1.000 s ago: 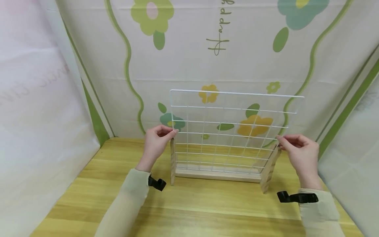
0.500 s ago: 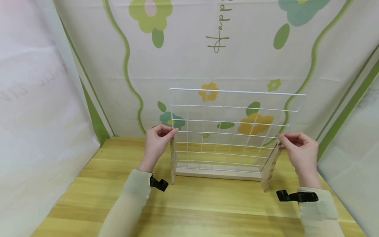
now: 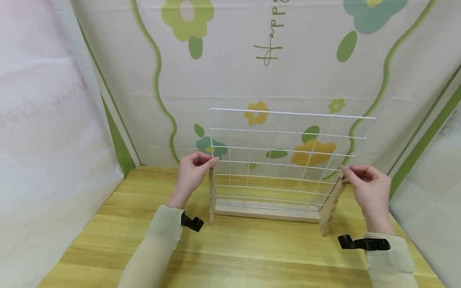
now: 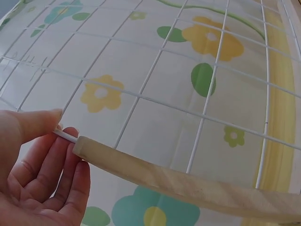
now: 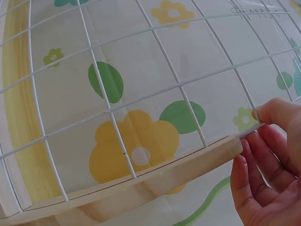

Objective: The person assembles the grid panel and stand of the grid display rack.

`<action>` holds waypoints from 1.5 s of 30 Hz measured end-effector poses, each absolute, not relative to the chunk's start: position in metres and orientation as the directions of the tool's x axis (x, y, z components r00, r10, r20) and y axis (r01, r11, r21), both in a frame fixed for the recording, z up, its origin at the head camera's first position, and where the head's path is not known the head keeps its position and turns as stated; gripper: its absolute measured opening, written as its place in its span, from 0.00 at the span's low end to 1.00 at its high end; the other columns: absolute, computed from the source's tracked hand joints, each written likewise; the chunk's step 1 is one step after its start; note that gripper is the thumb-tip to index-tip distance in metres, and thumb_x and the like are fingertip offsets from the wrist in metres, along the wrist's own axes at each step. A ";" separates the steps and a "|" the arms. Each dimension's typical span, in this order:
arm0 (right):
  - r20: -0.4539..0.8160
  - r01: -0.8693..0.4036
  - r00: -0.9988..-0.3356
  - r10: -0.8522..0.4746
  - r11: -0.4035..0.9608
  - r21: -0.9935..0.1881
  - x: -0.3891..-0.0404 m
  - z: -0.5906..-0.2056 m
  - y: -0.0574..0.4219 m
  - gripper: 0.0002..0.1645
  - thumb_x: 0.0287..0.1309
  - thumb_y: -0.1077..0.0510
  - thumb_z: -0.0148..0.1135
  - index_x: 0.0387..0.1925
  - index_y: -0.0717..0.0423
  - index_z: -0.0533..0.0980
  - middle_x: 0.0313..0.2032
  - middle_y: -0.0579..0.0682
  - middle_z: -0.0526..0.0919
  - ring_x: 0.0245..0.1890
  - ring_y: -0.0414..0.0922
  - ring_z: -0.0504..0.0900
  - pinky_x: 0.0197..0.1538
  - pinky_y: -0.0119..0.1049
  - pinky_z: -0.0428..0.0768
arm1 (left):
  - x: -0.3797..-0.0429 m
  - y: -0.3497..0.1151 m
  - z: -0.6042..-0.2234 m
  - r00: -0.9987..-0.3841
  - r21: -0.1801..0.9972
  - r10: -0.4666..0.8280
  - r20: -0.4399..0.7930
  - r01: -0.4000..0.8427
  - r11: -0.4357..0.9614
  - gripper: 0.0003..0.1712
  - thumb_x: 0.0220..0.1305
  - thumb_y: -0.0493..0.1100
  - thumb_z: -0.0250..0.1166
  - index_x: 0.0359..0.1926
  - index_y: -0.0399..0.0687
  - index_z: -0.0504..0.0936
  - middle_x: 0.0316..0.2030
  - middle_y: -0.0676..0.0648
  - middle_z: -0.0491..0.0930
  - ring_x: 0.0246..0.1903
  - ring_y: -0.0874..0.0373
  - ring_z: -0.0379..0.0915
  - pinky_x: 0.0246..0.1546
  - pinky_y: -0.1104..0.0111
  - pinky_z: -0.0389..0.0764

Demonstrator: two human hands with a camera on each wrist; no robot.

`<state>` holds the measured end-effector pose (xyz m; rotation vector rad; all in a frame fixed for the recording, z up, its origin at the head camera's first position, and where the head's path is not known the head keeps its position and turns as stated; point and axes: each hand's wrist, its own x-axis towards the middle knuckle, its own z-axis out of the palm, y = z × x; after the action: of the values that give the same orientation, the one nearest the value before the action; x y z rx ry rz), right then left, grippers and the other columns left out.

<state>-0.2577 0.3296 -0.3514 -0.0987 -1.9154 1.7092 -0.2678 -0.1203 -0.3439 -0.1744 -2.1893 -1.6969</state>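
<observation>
A white wire grid panel (image 3: 273, 163) stands upright in a light wooden stand (image 3: 266, 213) on the table. Its lower side edges sit along the stand's two side pieces, and its upper part rises above them. My left hand (image 3: 192, 170) pinches the grid's left edge wire between thumb and fingers, just above the top of the left side piece (image 4: 155, 176). On the other side my right hand (image 3: 369, 190) pinches the right edge wire just above the right side piece (image 5: 155, 181). Several fingertips of each hand lie close against the wood's end.
The wooden tabletop (image 3: 230, 256) reaches forward to a white cloth backdrop (image 3: 223, 76) printed with flowers, behind the grid. White cloth walls (image 3: 50, 152) flank the table on both sides. A black camera mount sits on each wrist.
The whole view shifts slightly. Both hands keep their pinch on the grid's edges, and the grid and stand show no clear movement.
</observation>
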 end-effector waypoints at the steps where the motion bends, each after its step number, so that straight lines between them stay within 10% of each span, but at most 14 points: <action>1: 0.360 -0.306 -0.838 0.411 0.192 -0.932 -0.258 -0.351 0.330 0.10 0.55 0.62 0.77 0.35 0.65 0.85 0.30 0.43 0.87 0.25 0.37 0.82 0.30 0.23 0.81 | -0.268 -0.121 -0.344 -0.926 0.908 -0.120 0.359 0.316 0.276 0.15 0.63 0.49 0.75 0.38 0.41 0.87 0.35 0.46 0.84 0.36 0.51 0.77 0.36 0.67 0.78; 45: 0.411 -0.270 -0.829 0.379 0.373 -0.888 -0.252 -0.349 0.331 0.17 0.59 0.57 0.75 0.42 0.68 0.85 0.31 0.42 0.88 0.28 0.37 0.87 0.36 0.27 0.84 | -0.273 -0.124 -0.348 -0.875 0.861 -0.092 0.475 0.440 0.256 0.12 0.62 0.47 0.76 0.36 0.42 0.88 0.32 0.47 0.86 0.33 0.51 0.80 0.31 0.70 0.78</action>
<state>-0.2522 0.3307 -0.3485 -0.0939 -2.0698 1.4910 -0.2726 -0.1240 -0.3478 -0.3155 -2.1016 -1.6555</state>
